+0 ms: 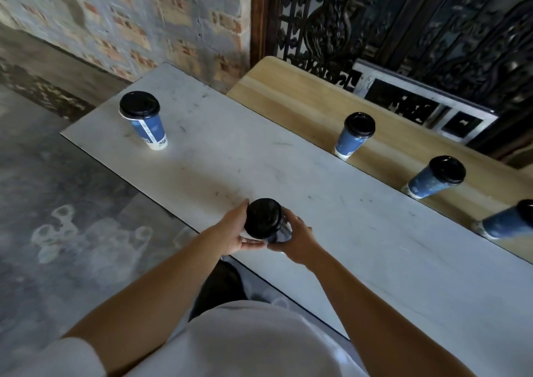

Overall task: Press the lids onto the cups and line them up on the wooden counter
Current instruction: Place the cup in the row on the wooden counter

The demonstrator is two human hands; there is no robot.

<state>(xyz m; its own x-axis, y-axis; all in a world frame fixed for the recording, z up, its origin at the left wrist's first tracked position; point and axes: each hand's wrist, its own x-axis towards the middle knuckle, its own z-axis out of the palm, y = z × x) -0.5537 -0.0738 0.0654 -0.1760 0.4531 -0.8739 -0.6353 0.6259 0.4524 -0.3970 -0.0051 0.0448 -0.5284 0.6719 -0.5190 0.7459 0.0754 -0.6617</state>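
Squarely at lower centre, your left hand (pixel 232 231) and right hand (pixel 298 239) clasp one lidded cup (pixel 263 218); three capped cups (pixel 356 134) line the wooden counter (pixel 288 94).

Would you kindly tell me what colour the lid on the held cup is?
Black; the head view shows the lid on the cup from above.

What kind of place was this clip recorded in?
Probably a café or drinks bar in an old building: lidded blue paper cups standing on a wooden counter, a pale stone-look table beside it, plus an exposed brick wall and ornate dark ironwork screen behind.
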